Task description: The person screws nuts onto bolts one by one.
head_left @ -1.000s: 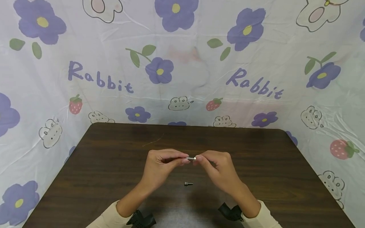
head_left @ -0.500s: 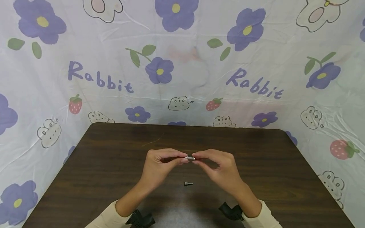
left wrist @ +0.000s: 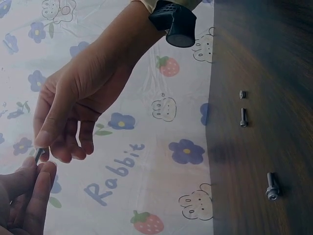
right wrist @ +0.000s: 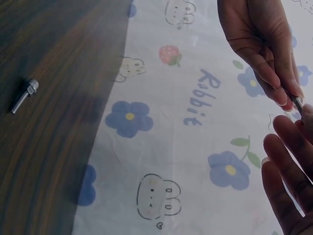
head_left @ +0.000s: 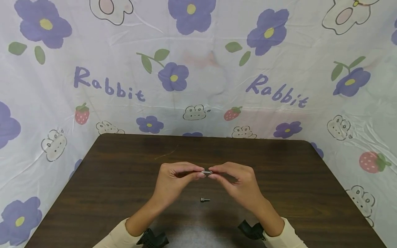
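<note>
A small metal screw is pinched at one end by the left hand, at the other by the right hand, above a dark table. A bolt is seen lying between the forearms.

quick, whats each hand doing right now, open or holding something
Left hand: closed, pinching one end of a small metal fastener.
Right hand: closed, pinching the other end of the same fastener.

Flowered white cloth behind brown table
</note>
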A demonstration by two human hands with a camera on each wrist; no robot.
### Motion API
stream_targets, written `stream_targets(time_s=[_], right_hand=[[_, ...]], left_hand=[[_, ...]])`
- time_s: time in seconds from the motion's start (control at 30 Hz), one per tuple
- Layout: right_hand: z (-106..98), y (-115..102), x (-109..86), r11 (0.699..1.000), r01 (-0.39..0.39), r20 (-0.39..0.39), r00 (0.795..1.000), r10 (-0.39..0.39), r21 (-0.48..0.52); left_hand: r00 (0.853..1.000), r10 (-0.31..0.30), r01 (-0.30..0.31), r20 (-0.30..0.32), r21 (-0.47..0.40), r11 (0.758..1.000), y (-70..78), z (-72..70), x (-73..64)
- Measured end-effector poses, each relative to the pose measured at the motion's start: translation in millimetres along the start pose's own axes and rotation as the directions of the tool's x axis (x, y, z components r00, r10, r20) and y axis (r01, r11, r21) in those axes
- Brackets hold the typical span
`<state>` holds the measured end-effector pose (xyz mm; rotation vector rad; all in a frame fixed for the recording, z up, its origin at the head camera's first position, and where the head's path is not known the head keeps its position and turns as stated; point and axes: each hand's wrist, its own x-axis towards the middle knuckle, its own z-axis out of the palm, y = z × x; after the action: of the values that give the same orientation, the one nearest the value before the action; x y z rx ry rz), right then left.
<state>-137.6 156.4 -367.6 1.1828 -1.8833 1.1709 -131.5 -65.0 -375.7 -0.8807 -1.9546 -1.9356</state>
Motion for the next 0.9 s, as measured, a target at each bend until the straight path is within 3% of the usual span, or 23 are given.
stream_targets(time_s=[0.43, 0.7, 0.9], right_hand=[[2.0, -0.6, -2.3, 0.997, -0.064, 0.032, 0.998, 0.063, 0.043], [0.1, -0.2, -4.7, 0.989, -0.142, 0.05, 0.989, 0.139, 0.052], [1.1, -0.3, -2.5, 0.997, -0.07, 0.047, 0.997, 0.068, 0.045]], left_hand=[[0.999, 0.036, -0.036, 0.016, 0.005, 0.999, 0.2, 1.8, -1.5], [1.0, 0.017, -0.017, 0.0, 0.016, 1.0, 1.2, 1.9, -2.2], [1.0, 0.014, -0.013, -0.005, 0.033, 0.999, 1.9, 0.0, -1.5]])
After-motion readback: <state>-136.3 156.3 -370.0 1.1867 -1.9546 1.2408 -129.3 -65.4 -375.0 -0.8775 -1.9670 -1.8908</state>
